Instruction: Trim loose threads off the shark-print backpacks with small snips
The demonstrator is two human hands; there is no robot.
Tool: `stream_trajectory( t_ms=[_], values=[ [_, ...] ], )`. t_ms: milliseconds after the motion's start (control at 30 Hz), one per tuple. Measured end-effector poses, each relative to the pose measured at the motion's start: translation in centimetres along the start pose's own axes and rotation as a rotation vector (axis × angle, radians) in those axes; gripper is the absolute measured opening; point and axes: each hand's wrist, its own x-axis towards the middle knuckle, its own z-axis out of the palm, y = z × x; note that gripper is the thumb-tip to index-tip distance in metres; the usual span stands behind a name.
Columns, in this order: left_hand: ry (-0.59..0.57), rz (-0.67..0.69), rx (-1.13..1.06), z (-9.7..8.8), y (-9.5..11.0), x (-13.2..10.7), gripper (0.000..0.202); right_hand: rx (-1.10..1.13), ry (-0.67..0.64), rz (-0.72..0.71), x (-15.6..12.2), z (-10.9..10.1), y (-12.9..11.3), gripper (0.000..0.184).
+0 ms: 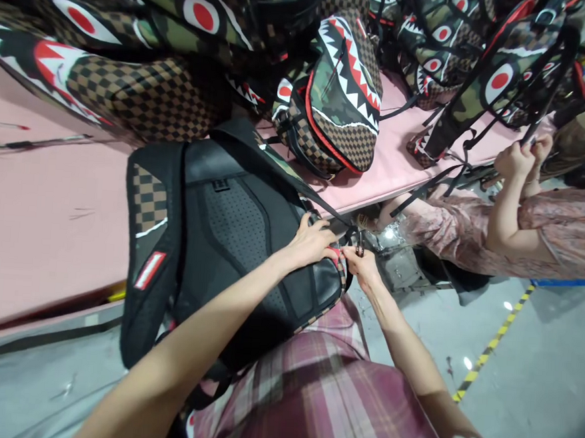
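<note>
A black backpack [199,192] with checkered and camouflage trim lies with its padded back panel up, partly on the pink table edge and against my plaid clothing. My left hand [314,240] rests on its right end, fingers bent over the edge and gripping a bit of red fabric [334,252]. Close beside it, my right hand [362,267] is closed at the same edge. A small dark tool with a metallic tip, apparently thread snips [360,244], sticks out of its fingers. The fingertips are partly hidden, and a black strap runs just above them.
More shark-face backpacks [346,96] crowd the far side of the pink table [41,228]. A pen-like tool [32,143] lies at the left. To the right, another person's hands [522,155] hold a strap of a backpack [497,80]. Yellow-black tape [494,343] marks the floor.
</note>
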Motion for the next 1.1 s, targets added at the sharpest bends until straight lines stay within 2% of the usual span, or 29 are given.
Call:
stream_trajectory(
  t_ms=[167, 333, 633, 733, 833, 900, 967, 1100],
  values=[
    [-0.242, 0.018, -0.014, -0.6, -0.5, 2.2, 0.027, -0.043, 0.116, 0.046, -2.4, -2.3, 1.7, 0.036],
    [-0.370, -0.072, 0.052, -1.0, 0.1, 4.0, 0.027, -0.065, 0.135, 0.095, -3.4, -2.6, 2.3, 0.036],
    [-0.351, -0.103, 0.047, -0.6, 0.1, 4.3, 0.032, -0.088, 0.184, 0.071, -3.3, -1.0, 1.8, 0.037],
    [-0.245, -0.034, 0.012, -0.1, -0.1, 3.2, 0.032, -0.176, 0.163, -0.027, -3.5, -0.3, 1.7, 0.036],
    [-0.031, 0.062, -0.043, 0.1, -0.1, -0.2, 0.029, -0.270, 0.124, -0.136, -3.6, 0.2, 2.0, 0.039],
    [0.048, 0.026, -0.031, -0.3, -0.3, -4.2, 0.037, -0.289, 0.119, -0.160, -3.4, 0.2, 2.3, 0.039],
    [0.066, -0.076, 0.033, -1.1, -0.8, -9.5, 0.041, -0.290, 0.114, -0.169, -3.3, 0.1, 2.7, 0.039],
    [0.125, -0.345, 0.176, -3.3, -2.6, -21.7, 0.038, -0.330, 0.109, -0.225, -2.9, -0.4, 3.1, 0.040]
  ],
)
